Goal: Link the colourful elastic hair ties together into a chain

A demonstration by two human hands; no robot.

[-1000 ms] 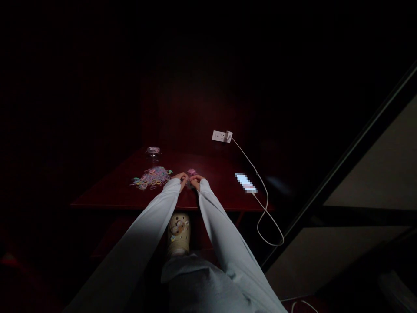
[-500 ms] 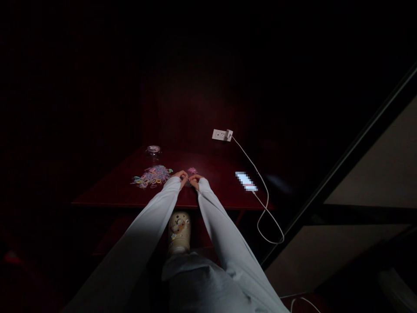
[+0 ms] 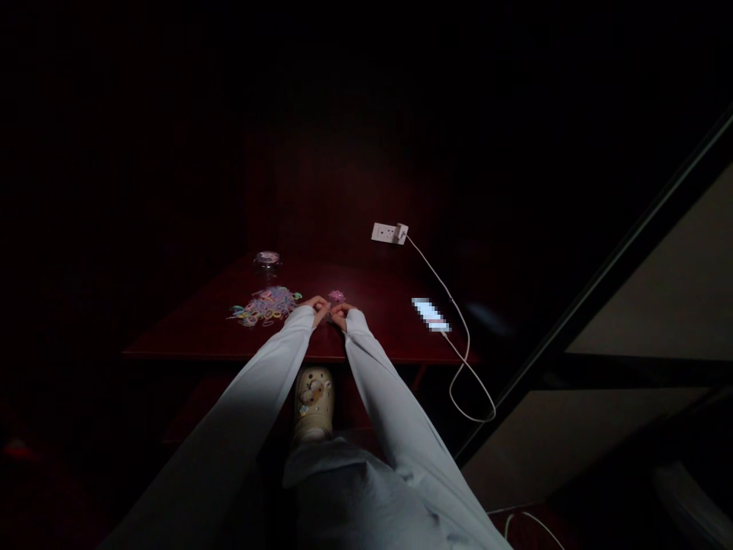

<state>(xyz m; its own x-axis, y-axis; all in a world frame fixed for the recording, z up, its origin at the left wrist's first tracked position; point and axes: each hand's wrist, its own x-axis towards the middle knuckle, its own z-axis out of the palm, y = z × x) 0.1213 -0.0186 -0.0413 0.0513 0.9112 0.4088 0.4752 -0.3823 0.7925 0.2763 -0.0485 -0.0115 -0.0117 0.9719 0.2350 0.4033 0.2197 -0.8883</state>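
Close together over the dark red table (image 3: pixel 188 336), near its front edge, are my left hand (image 3: pixel 317 307) and my right hand (image 3: pixel 341 314). The fingers of both are curled in a pinch toward each other. Something small and dim shows between the fingertips, too faint to name. Left of my left hand spreads a pile of colourful small elastic bands (image 3: pixel 269 305). Just beyond my fingers lies a small pink heap (image 3: pixel 337 295), with its pieces too small to make out.
A clear round jar (image 3: pixel 267 263) stands behind the pile. On the right lies a lit phone (image 3: pixel 431 314), its white cable (image 3: pixel 438 275) running to a wall socket (image 3: pixel 389 233) and looping past the table edge. A beige clog (image 3: pixel 314 397) is below the table edge.
The whole view has shifted slightly, so everything sits a little higher and to the left. My hands keep nearly the same pinched pose, close together.
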